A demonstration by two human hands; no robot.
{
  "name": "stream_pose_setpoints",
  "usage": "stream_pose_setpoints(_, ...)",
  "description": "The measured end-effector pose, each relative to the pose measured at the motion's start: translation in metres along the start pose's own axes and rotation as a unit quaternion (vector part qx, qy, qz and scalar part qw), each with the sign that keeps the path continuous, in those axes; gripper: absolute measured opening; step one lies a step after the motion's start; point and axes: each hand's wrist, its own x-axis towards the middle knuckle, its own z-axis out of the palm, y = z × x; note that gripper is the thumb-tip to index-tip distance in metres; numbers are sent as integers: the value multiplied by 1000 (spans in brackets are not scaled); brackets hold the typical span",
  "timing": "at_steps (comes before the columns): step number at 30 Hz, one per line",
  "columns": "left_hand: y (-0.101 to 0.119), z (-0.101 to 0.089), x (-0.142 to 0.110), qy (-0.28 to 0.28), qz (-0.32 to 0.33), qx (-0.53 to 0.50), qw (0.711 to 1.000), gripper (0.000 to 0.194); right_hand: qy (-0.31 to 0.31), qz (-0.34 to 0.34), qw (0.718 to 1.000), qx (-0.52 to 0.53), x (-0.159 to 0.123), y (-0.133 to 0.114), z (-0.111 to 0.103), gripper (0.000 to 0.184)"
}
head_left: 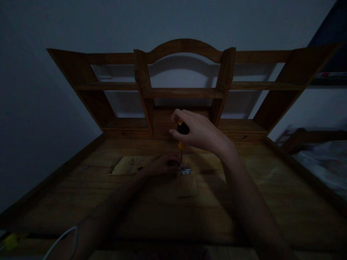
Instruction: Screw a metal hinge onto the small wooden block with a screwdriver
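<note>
My right hand [202, 130] grips a screwdriver [183, 128] by its black and yellow handle. The screwdriver stands nearly upright, its thin shaft reaching down to a small silver metal hinge [185, 171]. A small wooden block [187, 186] lies just in front of the hinge, and a longer light-coloured wooden strip [135, 164] runs sideways behind it. Beside the screwdriver's tip, my left hand [162, 164] is low over the strip with its fingers curled together. What those fingertips pinch, if anything, is too dark and small to make out.
The work lies on a wooden desk [151, 213] with a raised edge at each side. At its back stands a wooden shelf unit [184, 92] with small drawers. A thin metal piece [84, 168] lies at the left. Pale bedding [322, 162] shows beyond the right edge.
</note>
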Motion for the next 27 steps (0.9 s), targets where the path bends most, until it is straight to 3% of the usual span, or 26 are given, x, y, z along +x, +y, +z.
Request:
stream_pose_setpoints(8, -1, 1, 0, -1, 0, -4, 1000, 22, 11, 2, 1000, 2, -2, -2, -1, 29)
stream_pose_setpoints(14, -2, 0, -1, 0, -2, 5, 1000, 22, -6, 8, 1000, 7, -1, -2, 0, 22)
stream_pose_setpoints(20, -9, 1, -1, -1, 10, -6, 1000, 23, 4, 4, 1000, 20, -2, -2, -1, 31)
stream_pose_setpoints(27, -1, 0, 1, 0, 15, -4, 1000, 23, 4, -18, 999, 44, 1, 1, 4, 22)
